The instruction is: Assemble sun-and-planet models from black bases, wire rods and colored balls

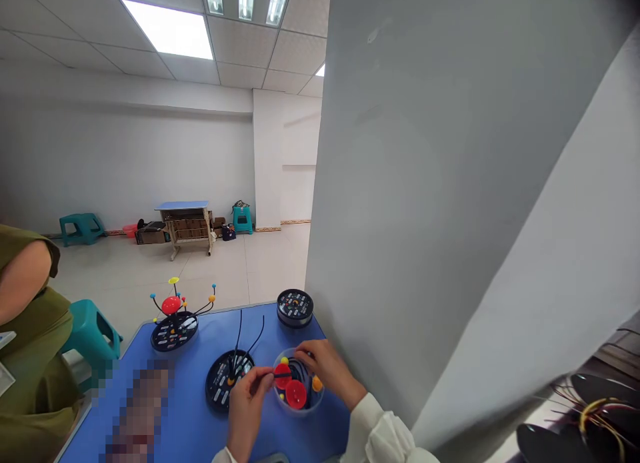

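A clear round tub (299, 413) holds red half-spheres (296, 395), small yellow and orange balls and dark curved rods. My left hand (247, 403) pinches a short black piece at the tub's left edge. Over the tub's upper rim, my right hand (325, 366) reaches in with bent fingers; whatever its fingertips touch is too small to make out. Just left of my left hand lies a black printed disc (219, 383) with thin black rods standing up from it.
An assembled model (171, 305) with coloured balls stands at the back left of the blue table (193, 403). Round black cases (295, 307) sit at the back right, near a grey pillar (400, 216). A person in green (37, 356) is at the left.
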Demonstrator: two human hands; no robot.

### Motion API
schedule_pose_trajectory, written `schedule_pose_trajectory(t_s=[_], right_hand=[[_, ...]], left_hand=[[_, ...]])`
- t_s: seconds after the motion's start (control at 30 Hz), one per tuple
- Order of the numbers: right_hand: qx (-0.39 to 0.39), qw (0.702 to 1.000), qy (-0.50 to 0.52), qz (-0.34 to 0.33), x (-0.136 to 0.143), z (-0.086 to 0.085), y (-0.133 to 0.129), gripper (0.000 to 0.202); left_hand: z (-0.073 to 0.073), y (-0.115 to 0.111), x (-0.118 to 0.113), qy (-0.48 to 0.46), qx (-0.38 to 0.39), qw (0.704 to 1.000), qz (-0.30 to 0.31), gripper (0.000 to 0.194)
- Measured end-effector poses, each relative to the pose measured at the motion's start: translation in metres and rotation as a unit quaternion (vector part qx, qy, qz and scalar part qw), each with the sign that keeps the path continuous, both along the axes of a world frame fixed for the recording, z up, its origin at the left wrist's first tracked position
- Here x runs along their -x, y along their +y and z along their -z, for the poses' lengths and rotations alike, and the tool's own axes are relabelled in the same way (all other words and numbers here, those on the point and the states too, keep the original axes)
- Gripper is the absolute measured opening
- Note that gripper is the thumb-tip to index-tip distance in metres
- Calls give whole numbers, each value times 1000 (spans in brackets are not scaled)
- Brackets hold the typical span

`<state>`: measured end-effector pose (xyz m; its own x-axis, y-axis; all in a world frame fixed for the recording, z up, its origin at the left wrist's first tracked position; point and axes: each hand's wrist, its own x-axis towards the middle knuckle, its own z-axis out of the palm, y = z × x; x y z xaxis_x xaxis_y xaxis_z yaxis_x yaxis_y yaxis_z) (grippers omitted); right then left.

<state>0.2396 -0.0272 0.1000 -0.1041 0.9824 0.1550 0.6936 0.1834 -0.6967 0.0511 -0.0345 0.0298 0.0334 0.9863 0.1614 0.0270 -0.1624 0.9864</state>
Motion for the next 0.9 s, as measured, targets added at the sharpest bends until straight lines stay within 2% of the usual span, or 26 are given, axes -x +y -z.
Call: schedule_pose_trajectory(t_s=[0.07,0.17,0.23,0.37,0.47,0.6,0.73,0.9], right_hand=[[18,997,-59,44,3,6,5,17],[47,989,-127,67,14,16,11,15],[62,983,-150,81,21,20,12,16],[81,979,-158,97,19,22,14,17],[91,983,-127,97,4,18,13,16],[96,992,-24,76,-14,14,8,13],[87,989,113,46,-18,20,-2,13],[68,961,263,55,-7,32,-18,44]], left_hand=[[7,0,11,-16,7,1000,-19,50],[15,-4,21,-47,22,998,-27,49],[17,-8,21,-70,37,997,23,43],[17,-20,12,-41,39,981,184,32],[18,-25,6,-23,35,976,213,32],[28,-22,11,-86,73,975,191,35],[36,-21,24,-122,110,976,140,38],[34,-27,28,-148,139,976,76,42]])
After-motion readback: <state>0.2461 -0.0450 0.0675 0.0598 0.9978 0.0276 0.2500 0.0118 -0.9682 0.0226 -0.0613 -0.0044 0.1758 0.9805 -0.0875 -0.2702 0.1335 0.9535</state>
